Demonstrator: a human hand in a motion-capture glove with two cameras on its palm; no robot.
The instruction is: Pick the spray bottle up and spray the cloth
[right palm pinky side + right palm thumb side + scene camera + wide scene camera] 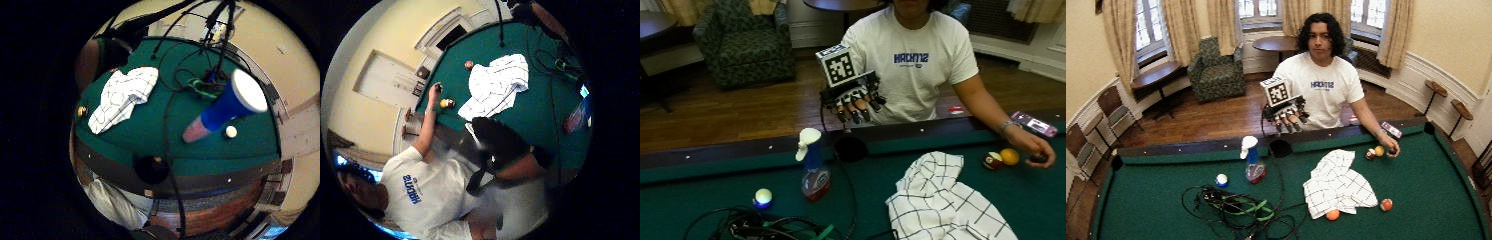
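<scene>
Left of the pocket (851,149): a small ball (763,197), then the bottle (812,165), upright on the table (700,195), nothing touching it. Above the pocket, over the rail: gloved hand (854,102) raised, fingers (852,111) straight and apart, holding nothing. Right of the pocket: cloth (943,200) crumpled on the felt. Farther right: bare hand (1033,151) resting by two balls (1001,158).

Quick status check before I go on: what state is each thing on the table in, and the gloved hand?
spray bottle: upright on the felt, untouched.
cloth: crumpled on the felt, apart from the bottle.
right hand: raised above the table rail, fingers hanging relaxed, holding nothing.
left hand: resting on the felt by two pool balls.
cables: tangled heap near the bottle.
</scene>
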